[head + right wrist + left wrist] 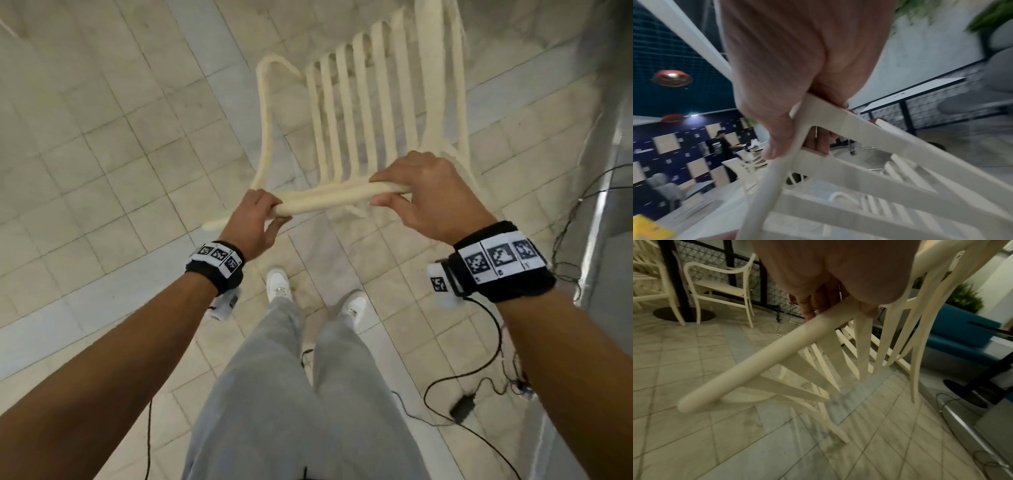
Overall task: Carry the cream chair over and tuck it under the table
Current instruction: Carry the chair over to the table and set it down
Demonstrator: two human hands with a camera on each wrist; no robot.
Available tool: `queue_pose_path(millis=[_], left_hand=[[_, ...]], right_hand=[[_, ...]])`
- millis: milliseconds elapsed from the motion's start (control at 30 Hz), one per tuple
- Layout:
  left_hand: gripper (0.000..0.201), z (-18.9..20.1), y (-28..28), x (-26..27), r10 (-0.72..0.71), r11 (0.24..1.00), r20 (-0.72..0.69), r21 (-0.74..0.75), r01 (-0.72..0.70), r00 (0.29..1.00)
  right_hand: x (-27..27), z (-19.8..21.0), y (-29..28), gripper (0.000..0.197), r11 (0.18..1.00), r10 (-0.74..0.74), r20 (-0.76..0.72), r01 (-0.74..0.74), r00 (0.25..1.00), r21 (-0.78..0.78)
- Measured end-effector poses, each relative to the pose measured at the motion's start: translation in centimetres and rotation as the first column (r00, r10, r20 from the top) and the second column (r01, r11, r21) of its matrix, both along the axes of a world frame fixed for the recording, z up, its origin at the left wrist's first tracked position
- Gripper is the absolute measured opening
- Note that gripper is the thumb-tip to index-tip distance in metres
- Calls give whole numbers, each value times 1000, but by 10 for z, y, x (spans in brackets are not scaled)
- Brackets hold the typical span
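Observation:
The cream chair [346, 113], slatted with curved arms, hangs in front of me over the tiled floor. My left hand [257, 219] grips the left end of its top rail [329, 200], fingers curled over it. My right hand [414, 192] grips the right end of the same rail, thumb under and fingers over. In the left wrist view the rail [760, 360] runs down from my left hand [830, 288], with the slats fanning below. In the right wrist view my right hand [797, 100] wraps the chair frame [838, 116]. The chair's legs are blurred and partly hidden.
Black cables [479, 387] and a power brick [462, 407] lie on the floor at my right, beside a metal edge [613, 192]. Another cream chair [723, 287] stands by a black table base [684, 315]. A blue sofa [962, 329] and a second black base [970, 391] sit to the right.

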State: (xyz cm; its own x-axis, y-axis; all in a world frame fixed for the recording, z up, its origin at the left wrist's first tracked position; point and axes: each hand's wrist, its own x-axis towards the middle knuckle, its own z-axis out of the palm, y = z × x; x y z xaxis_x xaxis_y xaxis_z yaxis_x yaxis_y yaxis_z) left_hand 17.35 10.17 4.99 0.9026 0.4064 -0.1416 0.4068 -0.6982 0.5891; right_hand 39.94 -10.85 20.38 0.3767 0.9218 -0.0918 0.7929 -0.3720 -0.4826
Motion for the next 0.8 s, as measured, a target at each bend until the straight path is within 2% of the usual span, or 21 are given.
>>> queue_pose_path(millis=[67, 133, 200, 300, 400, 433, 500, 566, 633, 733, 799], left_hand=[[35, 4, -10, 16, -7, 999, -53, -52, 4, 999], [51, 9, -12, 33, 13, 993, -191, -115, -36, 981], [57, 13, -12, 48, -19, 992, -359, -121, -26, 933], [63, 21, -14, 62, -111, 992, -453, -109, 68, 885], [65, 25, -18, 66, -135, 989, -451, -118, 91, 882], [65, 27, -19, 69, -139, 989, -454, -114, 97, 880], [65, 32, -22, 74, -152, 987, -441, -106, 116, 884], [64, 40, -25, 83, -166, 986, -424, -77, 147, 891], [63, 51, -27, 93, -190, 981, -405, -37, 192, 894], [59, 69, -32, 115, -256, 950, -379, 72, 304, 889], [55, 80, -38, 136, -299, 911, -404, 151, 385, 865]], right_hand=[[14, 10, -18, 29, 998, -49, 0, 49, 999, -49], [27, 23, -28, 29, 987, -99, 2, 99, 995, -130], [31, 35, -32, 28, 960, -111, 88, 129, 990, -250], [21, 40, -15, 21, 841, 27, 333, 158, 943, -517], [-1, 30, 13, 17, 732, 127, 389, 178, 913, -658], [-3, 26, 18, 16, 719, 130, 397, 190, 908, -669], [4, 22, 12, 14, 746, 108, 427, 210, 898, -632], [18, 24, -7, 11, 776, 88, 435, 212, 896, -595], [35, 24, -34, 17, 809, 73, 439, 205, 896, -551], [51, 15, -76, 15, 853, -26, 395, 227, 918, -470], [51, 3, -103, 14, 854, -112, 378, 284, 919, -436]])
